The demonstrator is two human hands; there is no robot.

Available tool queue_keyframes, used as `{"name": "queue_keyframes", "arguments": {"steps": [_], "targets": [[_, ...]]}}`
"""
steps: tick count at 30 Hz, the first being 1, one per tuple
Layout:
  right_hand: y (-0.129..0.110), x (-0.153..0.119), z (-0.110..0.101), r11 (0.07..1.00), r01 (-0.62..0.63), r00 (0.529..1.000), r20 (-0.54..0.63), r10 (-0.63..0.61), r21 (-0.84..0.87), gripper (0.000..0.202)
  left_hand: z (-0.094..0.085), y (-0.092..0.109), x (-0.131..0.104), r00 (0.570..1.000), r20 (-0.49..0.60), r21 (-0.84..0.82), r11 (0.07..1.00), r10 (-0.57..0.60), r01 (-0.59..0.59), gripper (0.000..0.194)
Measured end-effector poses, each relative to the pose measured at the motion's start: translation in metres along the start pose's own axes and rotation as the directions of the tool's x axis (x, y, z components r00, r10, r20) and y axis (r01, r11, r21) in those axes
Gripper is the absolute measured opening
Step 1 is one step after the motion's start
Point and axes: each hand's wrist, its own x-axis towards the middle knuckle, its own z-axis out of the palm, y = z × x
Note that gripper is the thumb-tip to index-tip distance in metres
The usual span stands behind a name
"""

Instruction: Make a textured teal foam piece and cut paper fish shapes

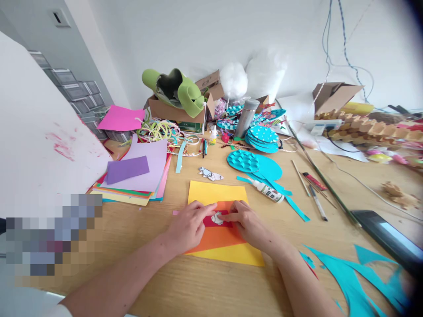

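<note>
In the middle of the table lies a sheet of yellow paper (214,190). An orange paper piece (214,239) rests on it, topped by a smaller red paper piece (228,223). On the red piece is a white fish cutout (217,218) with black outlines. My left hand (187,225) rests at the left of the papers, index finger stretched along the red piece's upper edge, holding nothing. From the right, my right hand (246,220) touches the fish cutout with its extended index fingertip; its other fingers are bent and partly hidden. More fish cutouts (210,174) lie beyond the yellow sheet.
A white glue bottle (269,191) lies beside blue strips and blue discs (244,161). Stacked coloured paper (142,176) is on the left. A pen (317,202), a red cutter (314,181), a phone (386,237) and blue scraps (350,273) are on the right.
</note>
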Motion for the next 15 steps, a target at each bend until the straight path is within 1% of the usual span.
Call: {"name": "queue_keyframes", "arguments": {"steps": [3, 6, 11, 15], "targets": [[-0.0004, 0.0003, -0.0009, 1.0, 0.001, 1.0, 0.02, -0.001, -0.006, 0.06, 0.0025, 0.0013, -0.0006, 0.996, 0.092, 0.016, 1.0, 0.006, -0.007, 0.067], [-0.0006, 0.0005, -0.0013, 1.0, 0.001, 1.0, 0.026, 0.0, -0.005, 0.059, 0.0038, 0.0013, -0.0007, 0.993, 0.118, 0.028, 1.0, -0.009, 0.006, 0.063], [-0.0015, -0.0001, -0.0015, 1.0, -0.011, 1.0, 0.008, 0.011, -0.001, 0.057, 0.0031, -0.0005, 0.0006, 0.997, 0.062, 0.003, 0.999, -0.04, 0.04, 0.057], [-0.002, -0.0005, -0.0014, 1.0, -0.012, 1.0, 0.001, 0.012, 0.0, 0.055, 0.0049, 0.0011, 0.0008, 1.0, 0.025, 0.008, 1.0, -0.003, 0.003, 0.054]]}}
